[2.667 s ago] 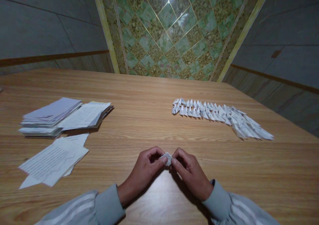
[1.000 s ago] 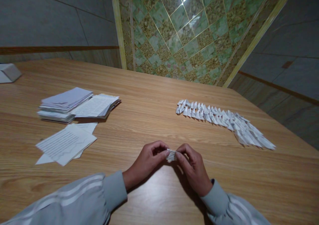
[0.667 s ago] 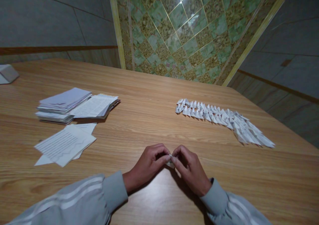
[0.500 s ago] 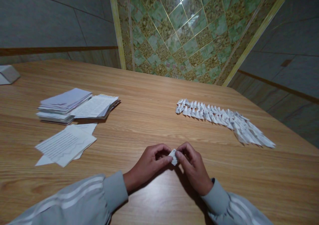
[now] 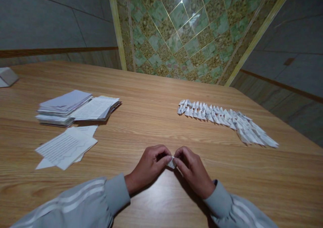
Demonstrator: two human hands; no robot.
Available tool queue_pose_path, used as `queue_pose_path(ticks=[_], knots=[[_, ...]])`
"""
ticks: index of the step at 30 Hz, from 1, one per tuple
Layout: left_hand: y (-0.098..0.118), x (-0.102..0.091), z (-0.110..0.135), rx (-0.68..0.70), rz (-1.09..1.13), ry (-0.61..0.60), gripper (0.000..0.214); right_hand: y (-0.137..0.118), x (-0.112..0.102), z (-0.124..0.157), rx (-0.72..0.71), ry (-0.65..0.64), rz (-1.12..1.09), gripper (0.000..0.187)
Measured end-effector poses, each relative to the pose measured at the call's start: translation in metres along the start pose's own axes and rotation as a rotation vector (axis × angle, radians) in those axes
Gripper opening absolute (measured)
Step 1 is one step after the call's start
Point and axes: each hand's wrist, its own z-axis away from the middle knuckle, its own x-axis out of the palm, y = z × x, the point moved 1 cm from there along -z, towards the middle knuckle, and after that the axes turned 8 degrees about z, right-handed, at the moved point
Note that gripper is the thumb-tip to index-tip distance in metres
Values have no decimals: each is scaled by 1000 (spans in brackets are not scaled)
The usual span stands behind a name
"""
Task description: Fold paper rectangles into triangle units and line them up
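Note:
Between my two hands is a small folded piece of paper [image 5: 171, 163], white with faint print. My left hand [image 5: 152, 165] pinches its left side between thumb and fingers. On the other side, my right hand [image 5: 193, 169] grips it with thumb and bent forefinger. The fingertips nearly meet at the paper's top edge and cover part of it. Farther off to the right lie rows of small folded paper pieces [image 5: 214, 115], pointed and closely set, running into a longer fanned group at the near right end.
A wooden table [image 5: 141, 127] spreads beneath everything. To the left stands a stack of paper sheets [image 5: 65, 102], with several loose lined sheets [image 5: 67, 147] nearer me. A white box-like object [image 5: 7, 76] sits at the far left edge. Beyond the table is a tiled wall [image 5: 176, 36].
The folded paper has tilted and shows less of its face, now lower between my thumbs. My right hand has shifted slightly left, and the fingertips have come closer together.

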Motion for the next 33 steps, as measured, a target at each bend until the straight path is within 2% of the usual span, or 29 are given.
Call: queue_pose_path(ticks=[7,11,16,21,28,33], knots=[[-3,3,-2,-125,266,26,14,1,-3,0,50,19,-119,20],[-4,0,0,-75,207,60,17,1,-3,0,53,6,-144,19],[-1,-1,0,3,37,22,18,-2,-2,-1,-57,33,-11,9],[-1,1,-1,-77,81,-3,15,-1,-4,-2,-85,70,42,17],[-2,1,1,-68,139,1,24,1,-4,-2,-48,109,-1,21],[3,-1,2,-18,102,59,25,0,-2,-2,57,125,-104,17]])
